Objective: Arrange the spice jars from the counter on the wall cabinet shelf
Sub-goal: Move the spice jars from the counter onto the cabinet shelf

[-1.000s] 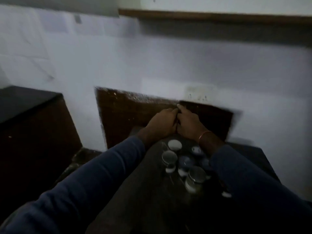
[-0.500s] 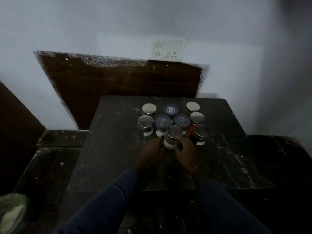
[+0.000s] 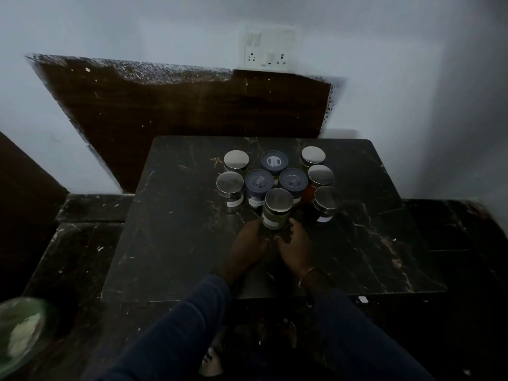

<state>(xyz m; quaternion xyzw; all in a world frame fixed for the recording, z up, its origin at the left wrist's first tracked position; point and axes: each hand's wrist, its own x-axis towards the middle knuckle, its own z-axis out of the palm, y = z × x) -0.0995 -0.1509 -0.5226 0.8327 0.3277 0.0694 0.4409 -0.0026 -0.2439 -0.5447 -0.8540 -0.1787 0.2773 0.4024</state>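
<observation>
No legible text; jar labels [image 3: 268,223] too dim and blurred

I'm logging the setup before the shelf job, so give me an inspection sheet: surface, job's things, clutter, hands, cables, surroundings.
Surface: dark marble counter slab, pale-veined, dimly lit.
Job's things: nine spice jars standing upright in one cluster, six with steel lids and three with blue lids; the front jar is nearest the hands.
Clutter: greenish bowl at lower left, off the slab.
Hands: left hand and right hand flank the front jar's base; too dark to tell whether they grip it.
Cables: nothing seen.
Surroundings: brown wood panel against the white wall, socket plate above it; no cabinet shelf in view.
</observation>
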